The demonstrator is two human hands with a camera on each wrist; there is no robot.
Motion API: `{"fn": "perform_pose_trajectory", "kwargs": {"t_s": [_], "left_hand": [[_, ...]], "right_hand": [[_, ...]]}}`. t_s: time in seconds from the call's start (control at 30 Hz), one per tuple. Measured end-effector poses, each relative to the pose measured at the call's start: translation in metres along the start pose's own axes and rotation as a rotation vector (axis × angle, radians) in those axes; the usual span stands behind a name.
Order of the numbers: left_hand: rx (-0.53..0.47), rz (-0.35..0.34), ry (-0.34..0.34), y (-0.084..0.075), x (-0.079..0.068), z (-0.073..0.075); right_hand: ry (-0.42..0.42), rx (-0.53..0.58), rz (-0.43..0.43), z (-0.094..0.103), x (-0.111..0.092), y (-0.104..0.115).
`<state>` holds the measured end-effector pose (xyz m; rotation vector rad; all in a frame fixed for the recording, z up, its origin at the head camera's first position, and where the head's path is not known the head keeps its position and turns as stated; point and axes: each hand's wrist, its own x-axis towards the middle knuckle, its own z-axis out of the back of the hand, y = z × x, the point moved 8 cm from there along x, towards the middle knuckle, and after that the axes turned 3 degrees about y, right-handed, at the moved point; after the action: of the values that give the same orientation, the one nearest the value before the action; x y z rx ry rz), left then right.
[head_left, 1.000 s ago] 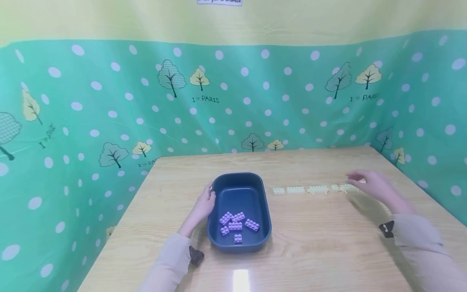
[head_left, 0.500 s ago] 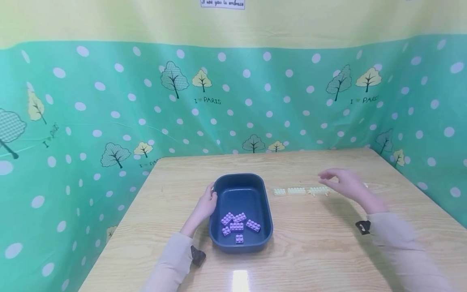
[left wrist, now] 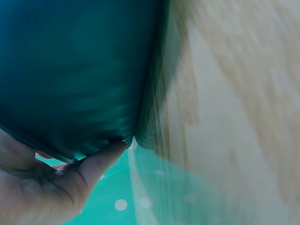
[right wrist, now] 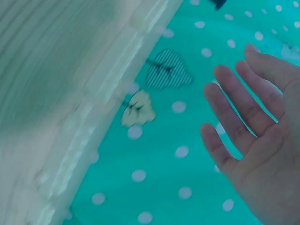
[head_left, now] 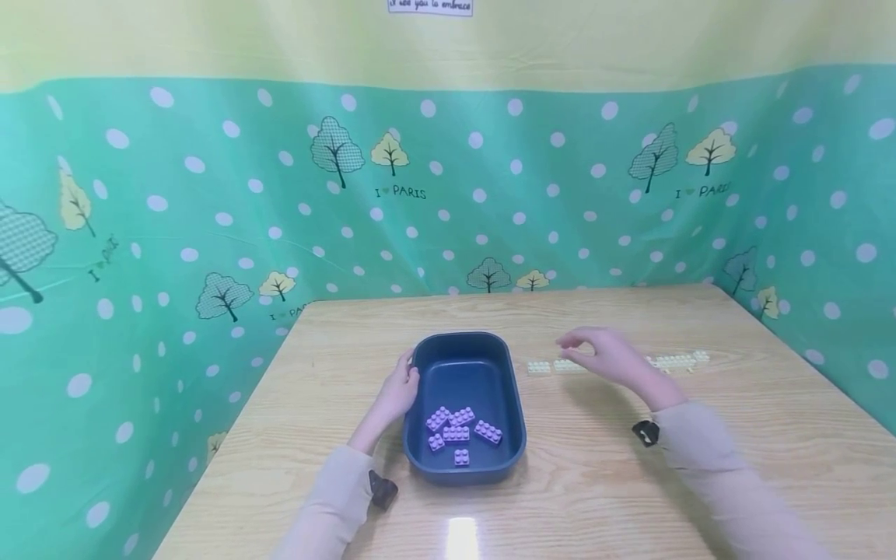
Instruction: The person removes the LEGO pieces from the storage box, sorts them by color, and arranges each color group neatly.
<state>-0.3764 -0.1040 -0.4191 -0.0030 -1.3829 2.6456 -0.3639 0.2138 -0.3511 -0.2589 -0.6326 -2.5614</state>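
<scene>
A dark blue tray [head_left: 458, 381] with rounded corners rests on the table, and several purple toy bricks [head_left: 456, 433] lie loose in its near half. At the tray's left side my left hand [head_left: 397, 391] grips the rim; in the left wrist view its thumb [left wrist: 101, 166] lies along the outer wall. A row of pale yellow toy bricks [head_left: 673, 362] stretches to the right of the tray. Over the middle of that row is my right hand [head_left: 607, 356], hiding part of it. Its fingers are apart with nothing between them, as the right wrist view shows.
The wooden table [head_left: 574, 482] carries the tray and the brick row. A green dotted curtain [head_left: 392, 257] with tree prints hangs behind the table and along both sides. Dark bands [head_left: 383, 491] sit on both wrists.
My right hand has moved left along the yellow brick row, from its right end to near its middle, uncovering the right-end bricks. The left hand stays at the tray, and the purple bricks lie unchanged.
</scene>
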Motion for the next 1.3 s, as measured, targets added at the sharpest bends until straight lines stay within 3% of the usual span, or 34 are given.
{"fn": "perform_pose_trajectory", "kwargs": {"t_s": [0.33, 0.53, 0.87, 1.1, 1.3], "left_hand": [[-0.009, 0.005, 0.002, 0.000, 0.000, 0.000], [0.010, -0.009, -0.002, -0.002, 0.000, 0.001], [0.000, -0.020, -0.004, -0.002, 0.000, 0.001], [-0.003, -0.014, -0.006, -0.002, -0.001, 0.001], [0.004, -0.017, -0.010, -0.003, -0.001, 0.003]], "right_hand": [[-0.051, -0.013, 0.237, -0.020, 0.017, 0.063], [-0.003, -0.032, 0.330, -0.039, 0.023, 0.096], [0.123, -0.055, 0.411, -0.075, 0.028, 0.132], [0.230, -0.087, 0.372, -0.098, 0.030, 0.139], [0.265, -0.099, 0.356, -0.110, 0.030, 0.144]]}}
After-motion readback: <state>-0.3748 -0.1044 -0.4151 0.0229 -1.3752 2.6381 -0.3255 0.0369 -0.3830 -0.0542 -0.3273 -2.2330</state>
